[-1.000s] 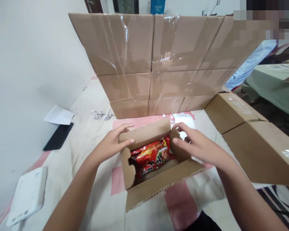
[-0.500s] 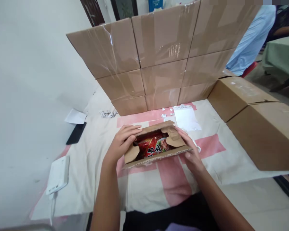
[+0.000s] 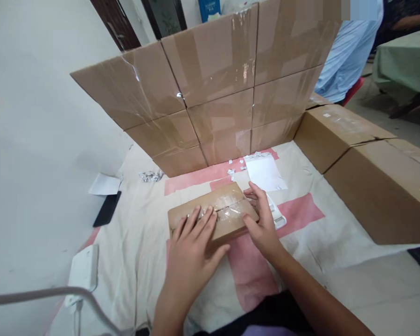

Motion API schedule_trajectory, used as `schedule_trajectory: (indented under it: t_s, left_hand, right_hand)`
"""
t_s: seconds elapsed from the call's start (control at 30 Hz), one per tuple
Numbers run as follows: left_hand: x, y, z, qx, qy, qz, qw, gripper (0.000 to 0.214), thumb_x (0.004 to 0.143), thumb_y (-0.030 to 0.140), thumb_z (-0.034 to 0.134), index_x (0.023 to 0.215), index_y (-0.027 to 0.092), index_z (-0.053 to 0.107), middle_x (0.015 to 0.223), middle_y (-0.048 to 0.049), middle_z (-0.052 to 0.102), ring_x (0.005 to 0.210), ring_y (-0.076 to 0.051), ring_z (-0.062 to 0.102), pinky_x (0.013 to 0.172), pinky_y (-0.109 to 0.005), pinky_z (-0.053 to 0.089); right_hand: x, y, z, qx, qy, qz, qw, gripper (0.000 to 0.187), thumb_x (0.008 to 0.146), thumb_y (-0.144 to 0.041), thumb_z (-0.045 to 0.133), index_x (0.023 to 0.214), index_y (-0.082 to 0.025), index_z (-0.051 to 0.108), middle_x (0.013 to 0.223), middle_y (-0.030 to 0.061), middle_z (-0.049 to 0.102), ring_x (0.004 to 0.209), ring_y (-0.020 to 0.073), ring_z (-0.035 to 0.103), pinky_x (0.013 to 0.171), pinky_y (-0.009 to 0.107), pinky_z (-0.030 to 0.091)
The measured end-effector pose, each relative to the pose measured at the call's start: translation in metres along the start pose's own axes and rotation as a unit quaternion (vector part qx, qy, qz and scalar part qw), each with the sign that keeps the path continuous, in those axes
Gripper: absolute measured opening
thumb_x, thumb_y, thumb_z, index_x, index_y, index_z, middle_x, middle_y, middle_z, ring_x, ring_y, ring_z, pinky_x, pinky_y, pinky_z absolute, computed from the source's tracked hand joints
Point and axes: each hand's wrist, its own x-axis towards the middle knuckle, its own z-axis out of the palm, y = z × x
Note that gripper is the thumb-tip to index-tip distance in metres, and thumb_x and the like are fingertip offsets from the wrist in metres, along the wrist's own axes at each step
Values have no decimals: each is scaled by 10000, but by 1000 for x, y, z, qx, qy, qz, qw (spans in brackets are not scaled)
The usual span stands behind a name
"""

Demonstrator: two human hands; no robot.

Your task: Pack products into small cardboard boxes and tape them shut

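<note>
A small cardboard box lies closed on the cream and pink cloth, its flaps folded down with clear tape along the seam. My left hand lies flat on the box top, fingers stretched out over the flaps. My right hand grips the box's right end, thumb on the near side and fingers curled round the far corner. The red snack packet inside is hidden.
A wall of taped cardboard boxes stands behind. Two larger boxes lie at the right. A white sheet and paper scraps lie beyond the small box. A dark phone, white paper and a white device sit left. A person in light blue is at the back right.
The box's flaps, open over a red packet before, are now folded shut. My left hand moved from the left flap onto the top; my right hand stays at the right end.
</note>
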Motion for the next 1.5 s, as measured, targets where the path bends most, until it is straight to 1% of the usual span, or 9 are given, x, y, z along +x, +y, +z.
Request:
schedule_trajectory:
  t_s: [0.2, 0.33, 0.43, 0.63, 0.73, 0.83, 1.0, 1.27, 1.5]
  left_hand:
    - [16, -26, 14, 34, -4, 29, 999, 557, 987, 450, 579, 1514, 296, 487, 1506, -56, 567, 1453, -352, 470, 1153, -570, 380]
    - [26, -39, -2, 35, -22, 12, 999, 505, 967, 346, 599, 1466, 287, 539, 1476, -66, 602, 1461, -403, 443, 1134, -640, 359]
    - [27, -7, -4, 56, 17, -24, 998, 488, 955, 224, 543, 1443, 224, 555, 1520, -129, 552, 1488, -456, 374, 1153, -714, 261]
    - [50, 83, 83, -143, -16, 167, 975, 662, 951, 385, 586, 1559, 254, 360, 1654, -117, 371, 1536, -309, 339, 1194, -501, 373]
    - [77, 97, 140, -206, -31, 112, 972, 980, 798, 511, 745, 1597, 225, 254, 1712, -169, 187, 1594, -400, 106, 1254, -624, 214]
    - [96, 97, 171, -253, -9, 37, 967, 1031, 743, 443, 763, 1601, 237, 229, 1688, -187, 213, 1574, -420, 148, 1255, -633, 185]
    - [98, 94, 179, -293, 10, 8, 956, 1150, 713, 544, 787, 1618, 195, 170, 1687, -227, 116, 1528, -443, 222, 1229, -606, 247]
    - [97, 90, 181, -318, 12, 21, 948, 1181, 713, 538, 796, 1631, 197, 135, 1682, -198, 146, 1517, -420, 208, 1233, -586, 253]
    - [95, 91, 178, -324, 20, 13, 946, 1160, 711, 393, 804, 1629, 192, 125, 1681, -177, 171, 1526, -389, 210, 1238, -551, 265]
  right_hand:
    - [8, 8, -48, -46, 26, -12, 999, 345, 965, -346, 504, 1294, -262, 560, 1252, 108, 572, 1109, 271, 619, 1004, 459, 503]
    - [13, 25, -97, -139, 15, 112, 984, 317, 991, -439, 454, 919, -242, 692, 1106, 82, 641, 1168, 291, 588, 1028, 447, 466]
    - [13, 34, -113, -104, -51, 228, 967, 327, 949, -473, 500, 855, -235, 703, 1060, 51, 681, 1088, 270, 623, 1011, 429, 471]
    - [13, 32, -115, -94, -96, 254, 958, 324, 903, -494, 550, 840, -233, 731, 1018, 57, 735, 1011, 251, 657, 915, 383, 511]
    - [15, 33, -112, -81, -92, 262, 957, 266, 832, -439, 584, 821, -207, 714, 1010, 64, 736, 1027, 256, 652, 925, 384, 507]
    - [16, 34, -106, -67, -67, 298, 950, 253, 745, -443, 652, 764, -193, 683, 897, 59, 715, 951, 254, 649, 853, 362, 510]
    - [15, 22, -92, 16, -20, 288, 957, 315, 725, -486, 735, 697, -201, 604, 745, 16, 604, 709, 172, 557, 670, 300, 444]
    - [-40, 22, -96, -93, 75, 209, 971, 537, 835, -455, 738, 563, -220, 340, 597, -39, 363, 605, 131, 372, 570, 283, 322]
    - [-52, 34, -95, 93, 61, 321, 941, 487, 723, -398, 815, 550, -187, 411, 673, -4, 598, 399, 30, 330, 427, 242, 127]
